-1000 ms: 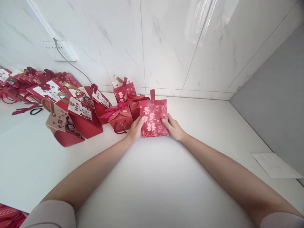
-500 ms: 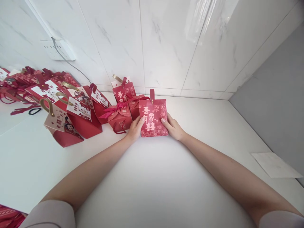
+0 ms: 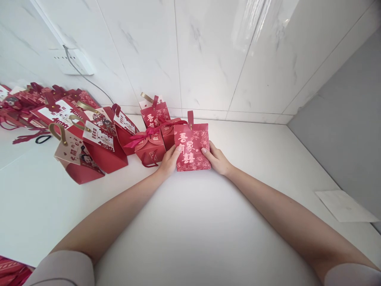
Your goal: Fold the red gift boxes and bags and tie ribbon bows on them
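A red gift box (image 3: 192,147) with pink characters and a small top tab stands upright on the white counter (image 3: 190,222). My left hand (image 3: 169,161) grips its left side, thumb on the front face. My right hand (image 3: 216,159) grips its right side the same way. Just left of it sits a smaller red box with a ribbon bow (image 3: 149,145), close to my left hand's fingers. Another red box with a gold handle (image 3: 154,111) stands behind, near the wall.
Several red gift bags and boxes (image 3: 86,139) crowd the counter's left side, back to the far left. A wall socket (image 3: 74,61) with a cable sits on the marble tiles. A white sheet (image 3: 345,206) lies at the right by a grey wall.
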Action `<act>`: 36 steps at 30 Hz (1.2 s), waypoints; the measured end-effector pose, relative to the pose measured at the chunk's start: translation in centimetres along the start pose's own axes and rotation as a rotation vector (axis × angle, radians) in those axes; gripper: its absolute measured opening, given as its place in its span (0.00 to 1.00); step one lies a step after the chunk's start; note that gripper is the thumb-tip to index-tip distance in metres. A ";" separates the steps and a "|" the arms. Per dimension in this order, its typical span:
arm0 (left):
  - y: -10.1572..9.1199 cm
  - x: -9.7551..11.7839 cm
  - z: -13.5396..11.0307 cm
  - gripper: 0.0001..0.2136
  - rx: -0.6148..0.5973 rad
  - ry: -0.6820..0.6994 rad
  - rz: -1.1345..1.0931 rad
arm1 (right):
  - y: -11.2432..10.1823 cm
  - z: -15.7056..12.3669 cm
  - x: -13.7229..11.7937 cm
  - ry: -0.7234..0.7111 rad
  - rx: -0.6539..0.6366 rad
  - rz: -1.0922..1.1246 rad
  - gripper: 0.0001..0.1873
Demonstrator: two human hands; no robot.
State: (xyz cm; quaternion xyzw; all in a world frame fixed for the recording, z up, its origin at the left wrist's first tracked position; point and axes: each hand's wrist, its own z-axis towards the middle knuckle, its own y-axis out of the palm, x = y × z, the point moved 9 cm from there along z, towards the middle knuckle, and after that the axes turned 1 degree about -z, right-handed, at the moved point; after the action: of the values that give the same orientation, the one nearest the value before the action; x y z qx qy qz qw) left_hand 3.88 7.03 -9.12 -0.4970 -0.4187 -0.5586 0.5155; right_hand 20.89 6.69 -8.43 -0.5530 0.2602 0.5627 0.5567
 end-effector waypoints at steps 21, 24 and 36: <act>0.1 0.1 0.0 0.23 -0.013 0.008 0.027 | 0.0 0.1 0.1 0.005 -0.002 -0.009 0.23; -0.2 0.5 0.0 0.21 0.035 0.055 0.108 | -0.2 -0.1 -0.2 -0.006 0.037 -0.051 0.22; 2.8 4.2 -2.8 0.43 -0.097 0.315 0.826 | -1.6 -1.2 -1.1 -0.035 0.261 -0.135 0.26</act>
State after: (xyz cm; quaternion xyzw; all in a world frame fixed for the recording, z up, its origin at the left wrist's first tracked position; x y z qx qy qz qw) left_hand 6.38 3.26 -5.53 -0.5549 -0.0746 -0.3937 0.7290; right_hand 22.51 5.59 -7.20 -0.4821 0.2836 0.4949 0.6650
